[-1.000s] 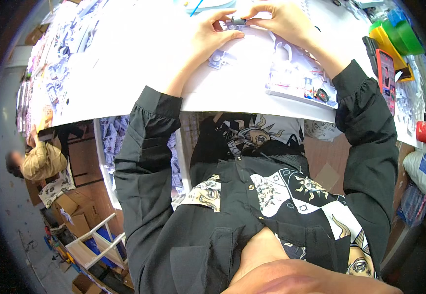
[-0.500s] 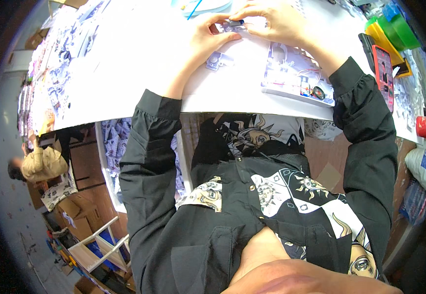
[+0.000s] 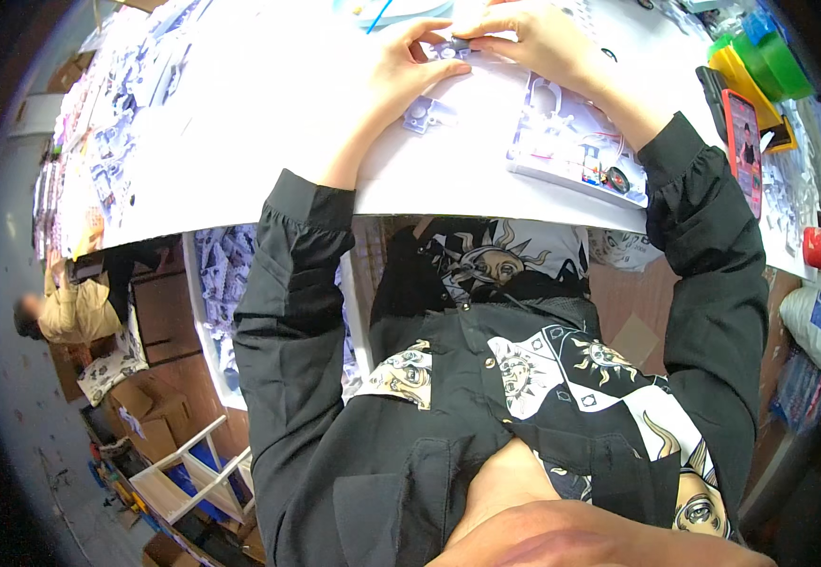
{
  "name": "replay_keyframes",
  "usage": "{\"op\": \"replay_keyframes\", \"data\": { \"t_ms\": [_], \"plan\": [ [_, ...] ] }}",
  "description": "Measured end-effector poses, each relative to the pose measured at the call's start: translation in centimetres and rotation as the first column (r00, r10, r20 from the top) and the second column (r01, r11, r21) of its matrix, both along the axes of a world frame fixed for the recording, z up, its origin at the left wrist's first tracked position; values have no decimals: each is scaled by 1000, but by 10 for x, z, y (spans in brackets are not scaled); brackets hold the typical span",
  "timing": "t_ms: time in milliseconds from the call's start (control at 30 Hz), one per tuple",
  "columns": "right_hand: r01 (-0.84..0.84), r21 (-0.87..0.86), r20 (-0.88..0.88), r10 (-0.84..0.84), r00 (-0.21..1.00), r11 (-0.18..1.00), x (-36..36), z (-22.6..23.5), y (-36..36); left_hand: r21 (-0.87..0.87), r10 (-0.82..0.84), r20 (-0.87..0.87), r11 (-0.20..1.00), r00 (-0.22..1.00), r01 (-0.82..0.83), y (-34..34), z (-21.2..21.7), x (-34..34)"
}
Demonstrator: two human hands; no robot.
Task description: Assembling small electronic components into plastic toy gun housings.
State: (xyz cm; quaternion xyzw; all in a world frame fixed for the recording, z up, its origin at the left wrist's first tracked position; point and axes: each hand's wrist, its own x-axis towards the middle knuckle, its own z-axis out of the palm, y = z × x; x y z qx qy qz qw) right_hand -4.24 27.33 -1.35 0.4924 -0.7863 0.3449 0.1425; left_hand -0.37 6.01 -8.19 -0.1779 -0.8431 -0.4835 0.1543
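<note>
While pinching a small dark-grey cylindrical part [image 3: 461,42] with the fingers of the right hand [image 3: 538,40], holds a small pale plastic piece [image 3: 444,54] right beside it between thumb and index finger of the left hand [image 3: 401,66], over the flat white worktop [image 3: 259,123]. Nearer the body, has a loose pale plastic bracket [image 3: 420,117]; right of it, a shallow white plastic case [image 3: 552,171] containing a round black disc [image 3: 616,180]. Beyond the right wrist, has a red-edged phone [image 3: 742,151] near a green roll [image 3: 781,68].

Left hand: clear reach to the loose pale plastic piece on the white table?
Probably yes: the pale plastic piece lies close to the left hand with nothing visible between, but that hand seems occupied gripping a small part.
</note>
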Motion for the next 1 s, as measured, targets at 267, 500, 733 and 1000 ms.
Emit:
{"op": "replay_keyframes", "data": {
  "t_ms": [267,500,733,1000],
  "plan": [
    [30,24,-37,-29,999,999,1,1,2,3,5,45,1000,999,-5,-2,-6,-5],
    [-47,303,-346,156,925,952,-7,4,17,-80,33,-220,995,975,-52,14,35,18],
    [92,-67,-144,-101,984,993,70,100,76,-98,48,-1,994,999,-48,72,101,119],
    [677,-602,-41,-864,502,422,157,14,227,-180,39,-140,982,989,-64,81,71,157]
  ]
}}
